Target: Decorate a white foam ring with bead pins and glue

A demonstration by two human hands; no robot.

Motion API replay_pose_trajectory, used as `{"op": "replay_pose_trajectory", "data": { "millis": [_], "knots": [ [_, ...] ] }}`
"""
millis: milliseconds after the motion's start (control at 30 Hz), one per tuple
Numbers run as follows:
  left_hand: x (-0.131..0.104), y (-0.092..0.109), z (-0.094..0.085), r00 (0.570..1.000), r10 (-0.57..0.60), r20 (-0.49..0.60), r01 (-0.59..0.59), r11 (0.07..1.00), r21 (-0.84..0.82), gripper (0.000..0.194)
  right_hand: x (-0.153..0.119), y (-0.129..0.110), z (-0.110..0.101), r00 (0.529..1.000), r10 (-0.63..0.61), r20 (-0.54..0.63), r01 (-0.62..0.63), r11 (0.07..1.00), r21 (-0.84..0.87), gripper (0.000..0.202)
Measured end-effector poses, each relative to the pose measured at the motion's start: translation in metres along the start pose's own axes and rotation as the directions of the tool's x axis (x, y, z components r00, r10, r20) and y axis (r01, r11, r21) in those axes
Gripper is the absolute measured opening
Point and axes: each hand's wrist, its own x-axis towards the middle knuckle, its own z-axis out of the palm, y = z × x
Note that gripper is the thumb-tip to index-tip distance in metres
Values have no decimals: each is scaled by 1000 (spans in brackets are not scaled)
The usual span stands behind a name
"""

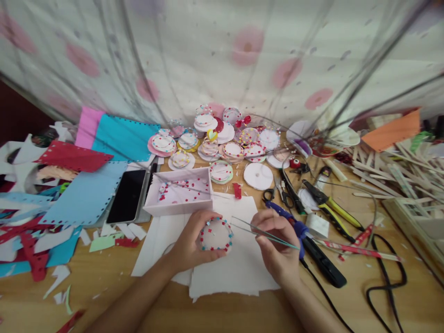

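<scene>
My left hand (pixel 194 243) is closed around the edge of a small round paper piece (pixel 215 237), its rim dotted with red and blue stars. A single red star lies on its pale face. In my right hand (pixel 277 245) is a pair of tweezers (pixel 267 234), held between thumb and fingers. The tweezers' tips point left, apart from each other and a little to the right of the round piece. Nothing shows between them. Both hands are over white paper sheets (pixel 232 277). Just beyond my left hand stands a white open box (pixel 178 208) with small red stars inside.
Several decorated paper discs (pixel 233 150) are piled at the back. A phone (pixel 127 196) and coloured paper scraps (pixel 86 189) lie left. To the right are scissors (pixel 282 192), wire strippers (pixel 326 201), a blue-and-black glue gun (pixel 322 261) with its cord, and wooden sticks (pixel 391 180).
</scene>
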Motion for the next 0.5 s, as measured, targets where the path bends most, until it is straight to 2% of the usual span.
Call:
{"op": "replay_pose_trajectory", "data": {
  "millis": [33,100,133,200,233,300,400,500],
  "knots": [
    [0,0,0,1000,-12,-8,12,1000,-8,63,3,-3,-2,998,-54,26,55,997,-53,11],
    [0,0,1,999,-32,-22,32,999,-21,62,7,-9,-6,970,-182,163,207,967,-152,22],
    [1,0,1,999,-40,-28,40,999,-24,61,9,-11,-7,934,-250,255,302,933,-195,27],
    [1,0,2,998,-48,-34,47,999,-24,60,9,-15,-7,833,-361,419,492,829,-265,33],
    [1,0,2,998,-46,-36,45,999,-22,60,9,-16,-5,788,-393,474,564,770,-298,32],
    [2,-1,2,999,-28,-38,27,999,-18,59,7,-16,-2,729,-422,539,651,671,-355,26],
    [2,-3,3,998,19,-52,-20,1000,-7,59,5,-16,3,694,-431,577,702,582,-410,16],
    [3,-3,3,997,44,-61,-43,999,11,59,5,-18,5,701,-436,564,703,555,-445,13]
  ]
}}
